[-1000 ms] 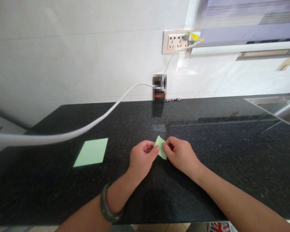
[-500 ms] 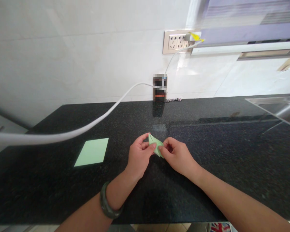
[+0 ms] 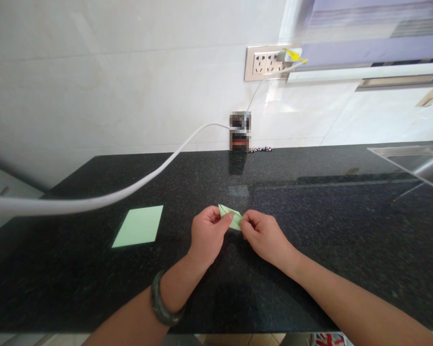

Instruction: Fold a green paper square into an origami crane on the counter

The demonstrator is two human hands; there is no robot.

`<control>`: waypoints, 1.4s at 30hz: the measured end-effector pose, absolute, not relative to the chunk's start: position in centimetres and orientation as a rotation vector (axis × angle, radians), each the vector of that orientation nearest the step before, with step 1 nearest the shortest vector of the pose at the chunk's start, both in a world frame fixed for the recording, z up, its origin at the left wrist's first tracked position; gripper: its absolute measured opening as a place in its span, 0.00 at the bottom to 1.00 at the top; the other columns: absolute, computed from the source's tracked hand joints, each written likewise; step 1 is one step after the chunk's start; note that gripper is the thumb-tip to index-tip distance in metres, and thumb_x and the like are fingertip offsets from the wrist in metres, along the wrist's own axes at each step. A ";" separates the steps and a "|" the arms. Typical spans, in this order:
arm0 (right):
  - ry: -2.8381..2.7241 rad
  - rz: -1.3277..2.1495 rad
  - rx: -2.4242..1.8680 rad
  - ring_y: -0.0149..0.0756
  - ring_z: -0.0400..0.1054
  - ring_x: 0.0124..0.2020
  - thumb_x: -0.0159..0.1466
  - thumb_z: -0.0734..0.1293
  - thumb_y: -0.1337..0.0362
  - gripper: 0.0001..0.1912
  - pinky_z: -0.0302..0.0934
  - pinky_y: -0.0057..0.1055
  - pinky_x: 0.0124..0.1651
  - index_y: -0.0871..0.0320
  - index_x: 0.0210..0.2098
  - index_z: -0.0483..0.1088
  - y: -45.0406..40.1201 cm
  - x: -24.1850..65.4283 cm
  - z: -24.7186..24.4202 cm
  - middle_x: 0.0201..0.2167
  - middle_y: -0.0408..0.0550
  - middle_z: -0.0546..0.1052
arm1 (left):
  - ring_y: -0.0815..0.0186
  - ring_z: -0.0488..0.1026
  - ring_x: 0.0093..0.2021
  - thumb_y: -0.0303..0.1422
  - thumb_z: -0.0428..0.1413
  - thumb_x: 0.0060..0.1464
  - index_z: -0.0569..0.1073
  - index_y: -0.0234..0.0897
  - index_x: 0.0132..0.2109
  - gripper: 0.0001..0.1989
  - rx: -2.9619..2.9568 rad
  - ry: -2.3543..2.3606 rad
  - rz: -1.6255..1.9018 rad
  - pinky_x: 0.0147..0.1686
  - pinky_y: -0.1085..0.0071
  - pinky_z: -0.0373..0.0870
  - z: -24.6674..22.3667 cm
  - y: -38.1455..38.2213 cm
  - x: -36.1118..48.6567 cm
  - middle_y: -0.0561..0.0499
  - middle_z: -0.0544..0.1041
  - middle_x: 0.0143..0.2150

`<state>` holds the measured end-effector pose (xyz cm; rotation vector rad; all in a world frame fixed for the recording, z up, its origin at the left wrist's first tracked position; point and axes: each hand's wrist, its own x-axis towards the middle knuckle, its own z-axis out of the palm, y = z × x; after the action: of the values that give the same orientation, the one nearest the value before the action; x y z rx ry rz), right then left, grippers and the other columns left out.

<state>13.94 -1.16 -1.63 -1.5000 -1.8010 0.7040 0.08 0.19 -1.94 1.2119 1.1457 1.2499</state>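
A small folded piece of light green paper (image 3: 234, 221) is held between both hands above the dark speckled countertop (image 3: 187, 182). My left hand (image 3: 208, 234) pinches its left part, the thumb lying over the front face. At the paper's right end, my right hand (image 3: 265, 235) grips the edge between thumb and fingers. The fingers behind the paper are partly hidden. A flat green sheet (image 3: 140, 226) lies on the countertop to the left of my hands.
A white cable (image 3: 130, 192) arcs across the left side to a pixelated device (image 3: 240, 132) standing against the wall. A beaded strap (image 3: 261, 150) lies beside it. Above is a socket panel (image 3: 250, 65) with a plug. A metal sink (image 3: 418, 161) is at the right.
The folded paper has tilted flatter, its upper left tip now lower. My left fingers have curled in behind it, and my right hand has shifted slightly down.
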 end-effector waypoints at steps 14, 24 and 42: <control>-1.225 1.404 -1.205 0.22 0.55 0.14 0.56 0.62 0.54 0.14 0.53 0.22 0.18 0.59 0.24 0.61 -0.3 14.5 -1.0 0.16 0.37 0.64 | 0.69 0.72 0.28 0.36 0.58 0.44 0.70 0.33 0.32 0.10 1.033 1.061 1.122 0.30 0.73 0.68 -1.8 0.5 0.0 0.51 0.74 0.27; -1.200 1.502 -1.176 0.22 0.59 0.17 0.54 0.66 0.55 0.15 0.55 0.20 0.18 0.60 0.34 0.66 -0.4 14.4 -1.3 0.19 0.39 0.67 | 0.68 0.72 0.26 0.38 0.57 0.44 0.72 0.32 0.33 0.12 1.037 1.053 1.114 0.30 0.70 0.70 -1.6 0.3 0.1 0.50 0.75 0.26; -1.183 1.453 -1.196 0.22 0.58 0.15 0.50 0.69 0.58 0.12 0.53 0.22 0.18 0.61 0.25 0.65 -0.1 14.6 -1.9 0.17 0.39 0.68 | 0.69 0.72 0.26 0.42 0.53 0.48 0.73 0.33 0.33 0.15 1.005 0.974 1.074 0.29 0.70 0.70 -1.7 0.1 0.2 0.50 0.74 0.27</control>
<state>14.58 -0.12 -1.86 -1.1962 -1.1826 1.4528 0.22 0.07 -1.72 1.0052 0.9740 1.0735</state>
